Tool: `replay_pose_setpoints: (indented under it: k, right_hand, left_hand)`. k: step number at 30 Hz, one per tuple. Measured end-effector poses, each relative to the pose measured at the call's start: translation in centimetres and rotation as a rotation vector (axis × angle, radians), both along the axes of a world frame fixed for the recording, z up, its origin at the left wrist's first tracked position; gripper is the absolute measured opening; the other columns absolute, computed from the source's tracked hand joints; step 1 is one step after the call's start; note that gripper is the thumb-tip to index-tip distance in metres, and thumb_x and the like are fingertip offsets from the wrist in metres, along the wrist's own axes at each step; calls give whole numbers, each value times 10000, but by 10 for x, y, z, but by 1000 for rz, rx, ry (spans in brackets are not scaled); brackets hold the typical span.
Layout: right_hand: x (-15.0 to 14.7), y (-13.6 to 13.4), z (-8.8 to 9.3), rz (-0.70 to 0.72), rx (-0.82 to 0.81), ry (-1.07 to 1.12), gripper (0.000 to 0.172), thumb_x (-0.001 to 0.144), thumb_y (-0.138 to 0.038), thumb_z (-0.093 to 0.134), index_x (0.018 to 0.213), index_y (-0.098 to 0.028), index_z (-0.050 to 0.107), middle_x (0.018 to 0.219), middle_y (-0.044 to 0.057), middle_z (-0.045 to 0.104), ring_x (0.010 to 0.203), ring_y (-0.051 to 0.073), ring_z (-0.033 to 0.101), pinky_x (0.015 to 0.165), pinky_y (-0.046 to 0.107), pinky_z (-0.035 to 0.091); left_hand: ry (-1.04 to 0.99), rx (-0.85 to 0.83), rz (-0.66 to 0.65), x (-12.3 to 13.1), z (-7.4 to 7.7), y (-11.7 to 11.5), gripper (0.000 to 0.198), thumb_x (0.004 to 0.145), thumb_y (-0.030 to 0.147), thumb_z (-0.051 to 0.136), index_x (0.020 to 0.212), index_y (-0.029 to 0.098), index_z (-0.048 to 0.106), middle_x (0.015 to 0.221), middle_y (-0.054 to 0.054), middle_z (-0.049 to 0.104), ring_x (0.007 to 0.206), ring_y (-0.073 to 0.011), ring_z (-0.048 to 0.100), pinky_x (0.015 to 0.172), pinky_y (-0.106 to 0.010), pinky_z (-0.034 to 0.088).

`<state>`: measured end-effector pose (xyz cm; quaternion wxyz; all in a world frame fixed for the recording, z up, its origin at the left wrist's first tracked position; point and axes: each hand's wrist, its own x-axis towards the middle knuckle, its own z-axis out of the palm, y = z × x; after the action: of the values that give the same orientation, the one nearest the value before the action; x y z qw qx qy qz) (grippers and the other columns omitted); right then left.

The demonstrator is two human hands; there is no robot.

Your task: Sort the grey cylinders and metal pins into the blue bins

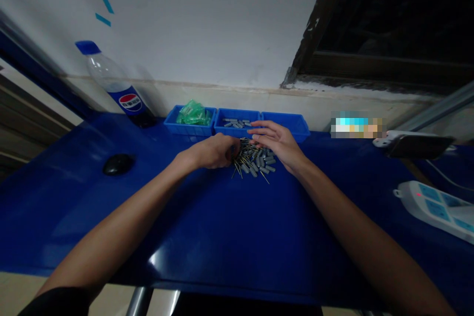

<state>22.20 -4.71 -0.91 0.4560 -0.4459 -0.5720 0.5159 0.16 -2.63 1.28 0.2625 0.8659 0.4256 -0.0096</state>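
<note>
Our left hand (222, 150) is curled in at the left edge of the heap near the middle of the frame, its fingertips too hidden for us to tell whether they pinch anything, while our right hand (276, 140) reaches over the heap's upper right with fingers long and loosely parted, gripping nothing that we can see. Beneath lie the small grey cylinders (259, 160) and thin brass-coloured pins (241, 162), tangled on the blue tabletop (222, 237). We judge each piece light and stiff; the cylinders probably roll and slip a little, so we would pinch them by their sides, while the pins look slim enough to bend and are best taken mid-length, away from the tangle. Just beyond, the middle blue bin (237, 131) holds more grey pieces (237, 122); left of it, the left blue bin (185, 130) holds green plastic (193, 114). A Pepsi bottle (129, 101) stands at the upper left.
</note>
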Motion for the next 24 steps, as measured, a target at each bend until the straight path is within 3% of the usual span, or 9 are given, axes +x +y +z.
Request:
replay_pose_setpoints:
  k: [5, 10, 16, 20, 24]
  right_hand:
    - [4, 3, -3, 9, 11, -54, 284, 824, -304, 773, 1102, -257, 742, 1047, 84, 805, 915, 253, 759, 849, 437, 588]
    - [11, 10, -14, 63, -16, -165, 157, 786, -277, 780, 938, -237, 765, 791, 54, 777, 679, 206, 701, 711, 412, 574]
    - [5, 4, -15, 187, -118, -74, 195, 753, -284, 822, 938, -227, 798, 869, 71, 816, 761, 214, 734, 793, 416, 593]
    - [2, 1, -11, 135, -128, -32, 138, 746, -295, 843, 865, -237, 804, 823, 64, 806, 799, 231, 746, 819, 427, 594]
    - [4, 1, -8, 76, -115, -33, 186, 733, -295, 845, 901, -229, 804, 815, 62, 802, 789, 232, 749, 803, 425, 594]
  left_hand:
    - [-93, 19, -16, -7, -1, 7, 268, 764, 94, 650, 1014, 170, 706, 801, -24, 764, 689, -163, 698, 598, -235, 470]
    - [-255, 20, 0, -10, -6, 15, 219, 794, 156, 669, 1013, 172, 659, 771, -14, 755, 705, -148, 712, 615, -213, 485]
    - [-461, 46, -32, -6, -14, 19, 216, 764, 171, 675, 975, 158, 630, 816, -31, 765, 715, -141, 722, 642, -213, 504]
    - [-563, 75, -31, 1, -14, 15, 158, 781, 180, 655, 932, 149, 621, 821, -39, 747, 740, -145, 720, 672, -230, 520]
    - [-618, 160, -1, 7, -13, 9, 88, 819, 191, 646, 892, 152, 617, 802, -25, 715, 725, -129, 684, 699, -245, 523]
